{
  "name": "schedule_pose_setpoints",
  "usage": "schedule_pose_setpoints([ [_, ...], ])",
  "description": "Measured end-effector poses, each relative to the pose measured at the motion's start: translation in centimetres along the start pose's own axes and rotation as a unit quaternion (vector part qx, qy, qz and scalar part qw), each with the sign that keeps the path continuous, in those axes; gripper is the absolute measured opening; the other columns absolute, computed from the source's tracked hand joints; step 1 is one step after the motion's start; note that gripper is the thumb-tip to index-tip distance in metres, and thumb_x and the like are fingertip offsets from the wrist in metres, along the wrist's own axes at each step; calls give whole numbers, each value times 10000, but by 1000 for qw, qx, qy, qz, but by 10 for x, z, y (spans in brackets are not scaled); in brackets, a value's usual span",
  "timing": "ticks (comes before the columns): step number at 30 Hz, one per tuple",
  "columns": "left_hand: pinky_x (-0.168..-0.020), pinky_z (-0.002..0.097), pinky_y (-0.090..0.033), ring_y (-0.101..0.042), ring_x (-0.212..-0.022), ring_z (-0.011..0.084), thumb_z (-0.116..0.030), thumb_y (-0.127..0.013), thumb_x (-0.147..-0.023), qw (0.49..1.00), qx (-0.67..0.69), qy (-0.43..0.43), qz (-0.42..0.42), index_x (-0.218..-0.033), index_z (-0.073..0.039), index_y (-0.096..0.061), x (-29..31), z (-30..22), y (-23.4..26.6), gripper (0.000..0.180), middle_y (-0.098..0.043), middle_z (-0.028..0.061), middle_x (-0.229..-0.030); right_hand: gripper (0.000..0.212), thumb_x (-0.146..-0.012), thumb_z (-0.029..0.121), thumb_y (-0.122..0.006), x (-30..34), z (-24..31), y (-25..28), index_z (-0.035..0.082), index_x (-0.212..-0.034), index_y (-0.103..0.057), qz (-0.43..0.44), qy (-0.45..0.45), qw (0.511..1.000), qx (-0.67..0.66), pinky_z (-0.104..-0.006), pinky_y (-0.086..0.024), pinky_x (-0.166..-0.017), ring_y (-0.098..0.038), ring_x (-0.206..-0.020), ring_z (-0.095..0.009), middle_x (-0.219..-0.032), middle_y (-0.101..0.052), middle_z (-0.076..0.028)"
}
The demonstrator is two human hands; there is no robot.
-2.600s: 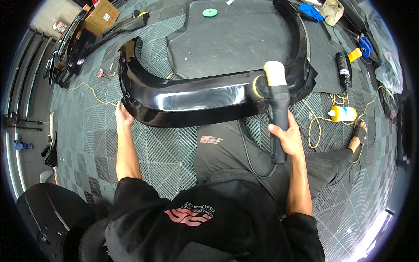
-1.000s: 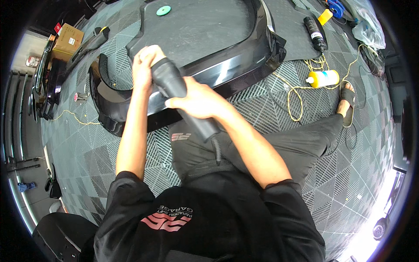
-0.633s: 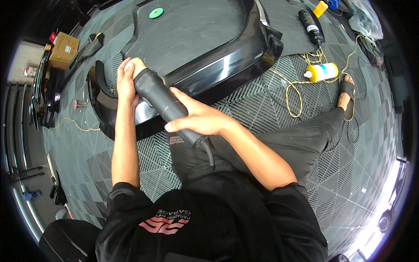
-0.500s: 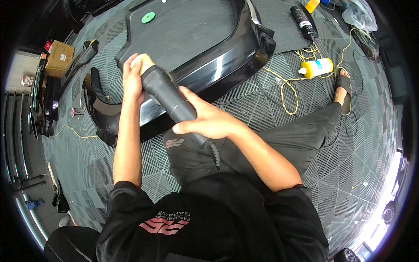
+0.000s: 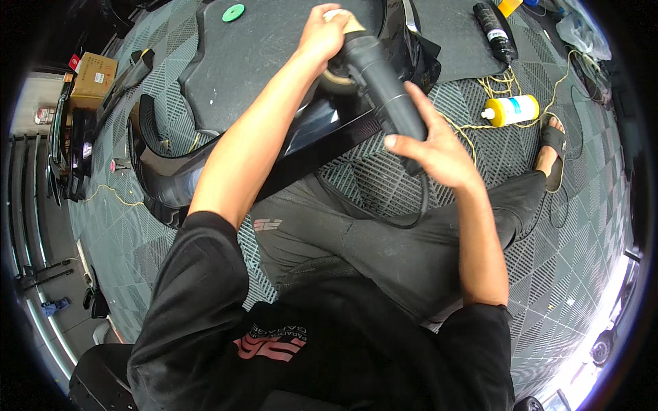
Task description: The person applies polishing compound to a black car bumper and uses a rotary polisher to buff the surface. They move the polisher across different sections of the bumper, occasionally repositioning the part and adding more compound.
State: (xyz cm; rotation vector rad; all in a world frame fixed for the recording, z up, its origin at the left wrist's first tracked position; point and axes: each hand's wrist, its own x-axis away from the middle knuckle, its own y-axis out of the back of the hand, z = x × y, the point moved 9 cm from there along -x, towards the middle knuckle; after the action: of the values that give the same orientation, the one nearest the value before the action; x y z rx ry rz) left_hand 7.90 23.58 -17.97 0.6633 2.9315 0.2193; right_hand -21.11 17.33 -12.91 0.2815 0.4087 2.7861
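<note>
A black polisher (image 5: 385, 85) lies slantwise across the far edge of a glossy black car bumper (image 5: 291, 154). My left hand (image 5: 322, 35) is closed over its pale front end. Toward the rear, my right hand (image 5: 444, 152) straddles the body, thumb on one side and forefinger along the other; its remaining fingers are hidden. Part of a round pad (image 5: 338, 81) shows under the tool's head, against the bumper's dark surface. From the back end a black cord (image 5: 423, 202) loops down over my trousers.
A dark mat (image 5: 257, 68) beneath the bumper carries a green disc (image 5: 234, 12). A yellow bottle (image 5: 513, 110) and a black bottle (image 5: 495, 31) lie at the right, amid yellowish cord (image 5: 502, 83). My sandalled foot (image 5: 552, 151) is nearby. A cardboard box (image 5: 94, 77) stands far left.
Both hands have carried the polisher to the right and away from me along the bumper. My left arm now reaches across the bumper, and the pad has come partly into view.
</note>
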Motion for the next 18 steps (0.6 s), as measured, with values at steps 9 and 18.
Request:
schedule_pose_setpoints([
  [9,-686,368,-556,-687,-718,235,-57,-559,-944,838,-184,-490,155,-743,-49,-709,-32,-57,-125,251,-695,99,-698,1031,-793,317,-873,-15,-47,51,-55,-1589,-335,-57,-31,998,19,-376,-391,-1156,-527,-1353,-283,-1496,-514,-234],
  [18,-632,385,-477,-541,-685,223,-92,-457,-1022,721,528,13,449,-839,-132,-513,-11,-14,-228,196,-518,36,-732,882,-778,274,-866,14,-103,57,-64,-1476,-446,-116,-102,988,-31,-338,-496,-982,-628,-1051,-210,-1184,-646,-132],
])
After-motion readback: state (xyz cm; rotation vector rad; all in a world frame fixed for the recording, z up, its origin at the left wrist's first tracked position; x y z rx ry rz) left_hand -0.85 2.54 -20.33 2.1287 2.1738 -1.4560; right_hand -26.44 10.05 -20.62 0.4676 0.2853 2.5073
